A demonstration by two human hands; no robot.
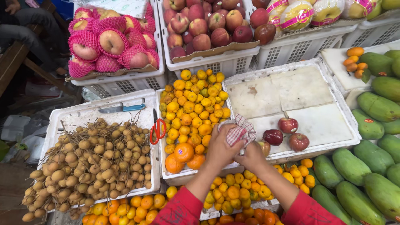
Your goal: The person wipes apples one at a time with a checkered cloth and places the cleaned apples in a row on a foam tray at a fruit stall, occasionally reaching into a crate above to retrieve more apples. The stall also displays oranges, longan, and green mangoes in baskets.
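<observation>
One red-and-white checked cloth [241, 131], crumpled around an apple [264, 146].

White foam box [291, 156] at centre, holding three red apples [287, 125] at its five o'clock; foam tray [83, 114] at nine o'clock, bearing longans [91, 162], knife [121, 108], scissors [157, 129].
</observation>
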